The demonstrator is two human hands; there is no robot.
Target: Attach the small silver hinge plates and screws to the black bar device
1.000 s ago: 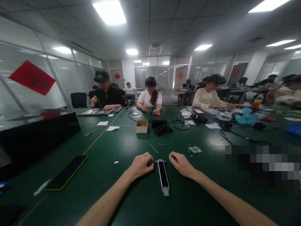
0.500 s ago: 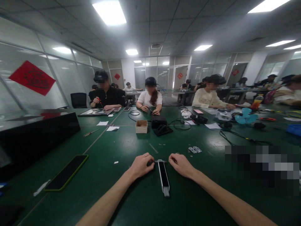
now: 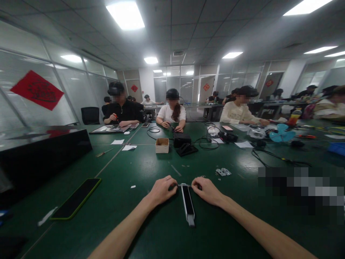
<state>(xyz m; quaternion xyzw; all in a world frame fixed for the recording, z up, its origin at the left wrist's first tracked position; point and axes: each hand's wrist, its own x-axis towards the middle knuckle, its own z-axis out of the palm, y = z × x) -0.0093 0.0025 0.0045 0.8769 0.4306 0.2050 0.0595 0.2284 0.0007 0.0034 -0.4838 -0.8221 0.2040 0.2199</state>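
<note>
A long narrow white device with a black inset strip (image 3: pixel 188 201) lies on the green table, its grey tip toward me. Across its far end runs a thin metal rod (image 3: pixel 185 185). My left hand (image 3: pixel 164 189) is closed in a pinch at the rod's left end, resting on the table. On the other side, my right hand (image 3: pixel 207 190) has its thumb and fingers pinched together at the rod's right end. Just what lies between the fingertips of each hand is hard to see.
Small metal plates (image 3: pixel 223 172) lie beyond my right hand. A phone in a green case (image 3: pixel 77 198) is at the left, a cardboard box (image 3: pixel 162 145) farther ahead. A screwdriver (image 3: pixel 104 152) lies at the left. People (image 3: pixel 172 113) sit working across the table.
My right hand has moved slightly left, up to the right end of the rod. The left hand and the white device have stayed in place.
</note>
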